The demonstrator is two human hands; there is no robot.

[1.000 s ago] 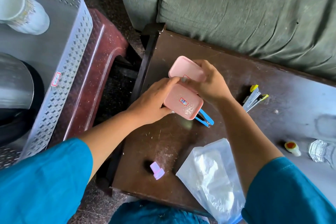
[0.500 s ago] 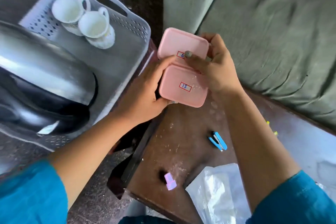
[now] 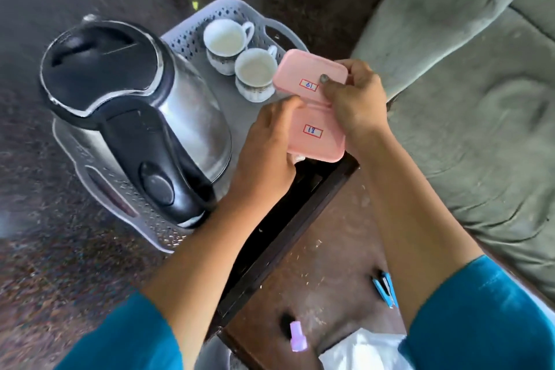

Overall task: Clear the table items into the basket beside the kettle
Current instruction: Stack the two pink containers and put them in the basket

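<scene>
Two pink plastic boxes with small labels are held side by side over the right edge of the grey perforated basket (image 3: pixel 192 39). My left hand (image 3: pixel 264 147) grips the nearer pink box (image 3: pixel 318 138). My right hand (image 3: pixel 354 102) grips the farther pink box (image 3: pixel 303 75), thumb on its lid. Inside the basket stand a steel and black kettle (image 3: pixel 132 117) and two white cups (image 3: pixel 240 57). On the brown table (image 3: pixel 324 264) lie a blue stapler (image 3: pixel 386 288), a small purple bottle (image 3: pixel 297 336) and a clear plastic bag (image 3: pixel 363 351).
A green sofa (image 3: pixel 468 99) runs along the right side of the table. Dark speckled floor (image 3: pixel 60 249) surrounds the basket on the left. My blue sleeves fill the lower corners.
Both hands have carried the two pink boxes up off the table and leftward, to above the basket's edge next to the cups. The view has swung left onto the kettle.
</scene>
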